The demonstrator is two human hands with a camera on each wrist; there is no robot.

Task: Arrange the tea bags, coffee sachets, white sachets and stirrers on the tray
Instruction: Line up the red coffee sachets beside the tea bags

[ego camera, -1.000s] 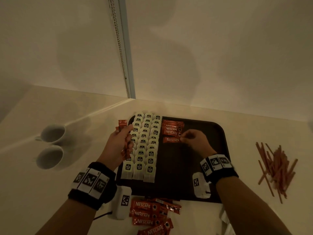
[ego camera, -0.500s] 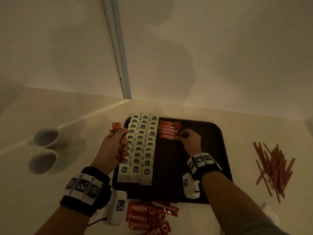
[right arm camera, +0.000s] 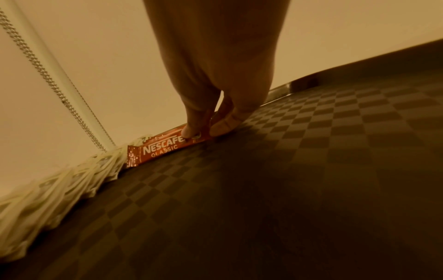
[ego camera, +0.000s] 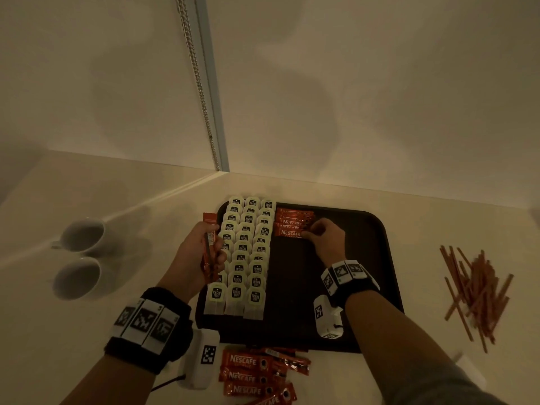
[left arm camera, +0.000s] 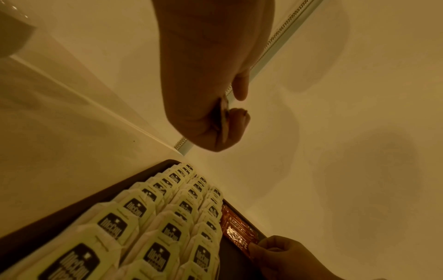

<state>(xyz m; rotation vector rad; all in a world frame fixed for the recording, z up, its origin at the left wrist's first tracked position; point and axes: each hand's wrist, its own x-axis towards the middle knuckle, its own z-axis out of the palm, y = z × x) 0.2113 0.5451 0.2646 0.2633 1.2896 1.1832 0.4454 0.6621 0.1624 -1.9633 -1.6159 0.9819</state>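
Right wrist view alone shows fingertips (right arm camera: 191, 132) pinching coffee sachet (right arm camera: 163, 149).

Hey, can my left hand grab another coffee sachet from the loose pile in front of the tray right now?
Probably not yet: the left hand already grips a bunch of coffee sachets. The loose pile lies unobstructed below the tray.

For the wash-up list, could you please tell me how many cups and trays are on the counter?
Cups: 2
Tray: 1
Total: 3
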